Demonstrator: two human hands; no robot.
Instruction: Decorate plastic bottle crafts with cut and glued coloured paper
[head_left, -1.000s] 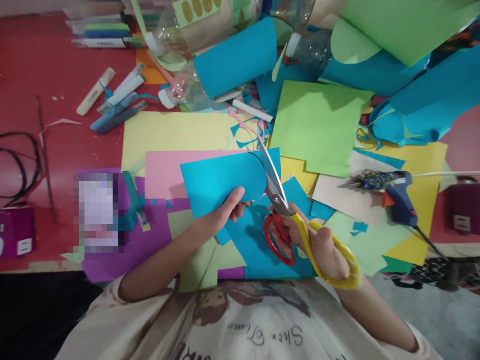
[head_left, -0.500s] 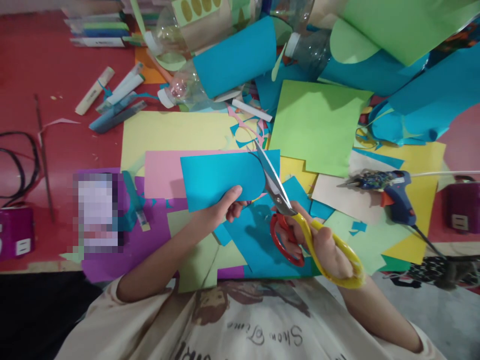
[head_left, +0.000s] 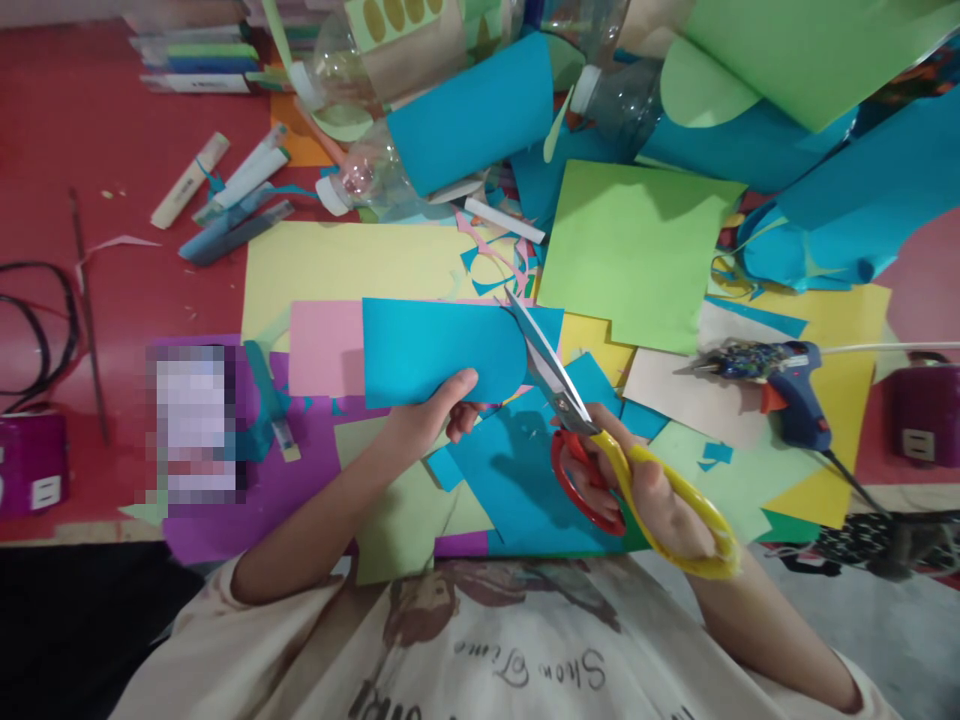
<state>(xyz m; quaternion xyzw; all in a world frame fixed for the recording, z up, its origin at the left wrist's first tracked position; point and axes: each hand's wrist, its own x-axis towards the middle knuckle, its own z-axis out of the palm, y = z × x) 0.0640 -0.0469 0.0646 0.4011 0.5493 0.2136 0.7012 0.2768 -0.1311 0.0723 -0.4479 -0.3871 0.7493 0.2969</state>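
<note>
My left hand [head_left: 450, 405] pinches the lower edge of a blue sheet of paper [head_left: 435, 350], thumb on top and fingers curled beneath. The sheet's right side has a curved cut, and a strip of blue lies beyond the blades. In my right hand [head_left: 637, 490] is a pair of scissors [head_left: 562, 403] with one yellow and one red handle loop. Their blades point up and to the left, slightly parted, at the curved cut. Under the held sheet lie pink paper [head_left: 322, 350] and pale yellow paper [head_left: 337, 260].
A glue gun [head_left: 795, 385] rests on papers at the right. Plastic bottles wrapped in blue paper [head_left: 476, 115] lie at the back, near a light green sheet [head_left: 637, 250]. Markers [head_left: 240, 190] and a blurred-out phone-like object [head_left: 195, 420] are on the left. Paper scraps are scattered mid-table.
The blue sheet has turned slightly, its left edge now more upright. My right hand and the scissors' handles have shifted a little to the right.
</note>
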